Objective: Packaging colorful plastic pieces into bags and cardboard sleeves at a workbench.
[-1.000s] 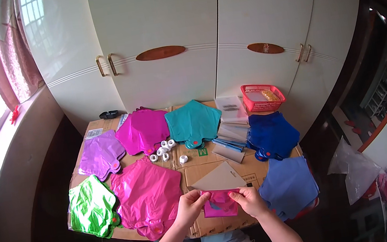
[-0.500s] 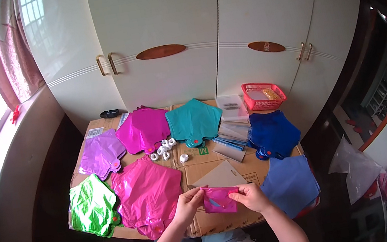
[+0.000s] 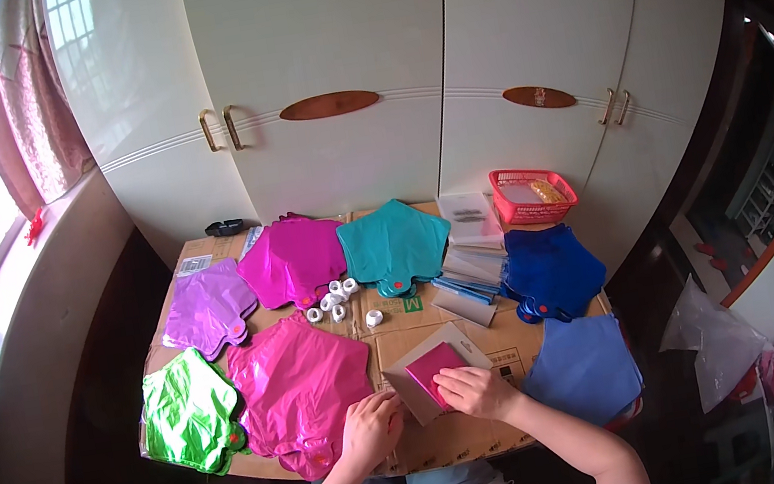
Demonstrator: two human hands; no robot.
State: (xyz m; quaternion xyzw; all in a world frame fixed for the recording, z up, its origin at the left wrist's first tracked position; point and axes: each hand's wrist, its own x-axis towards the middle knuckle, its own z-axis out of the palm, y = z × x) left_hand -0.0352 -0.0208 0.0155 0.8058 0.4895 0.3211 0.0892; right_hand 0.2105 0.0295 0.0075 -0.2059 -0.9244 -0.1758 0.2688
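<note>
Head view gives me a folded pink packet (image 3: 433,361) lying on a grey card (image 3: 408,391). At its four o'clock, the right hand (image 3: 477,394) rests bent fingers on it; I can't tell whether they pinch. At eight, the left hand (image 3: 373,429) half-curls, its contents unclear to me.

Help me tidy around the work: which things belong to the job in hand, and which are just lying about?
Seemingly in use:
folded pink foil, right hand on it
grey card underneath

Apparently lying about:
red basket
black tray
clear plastic bag
</note>
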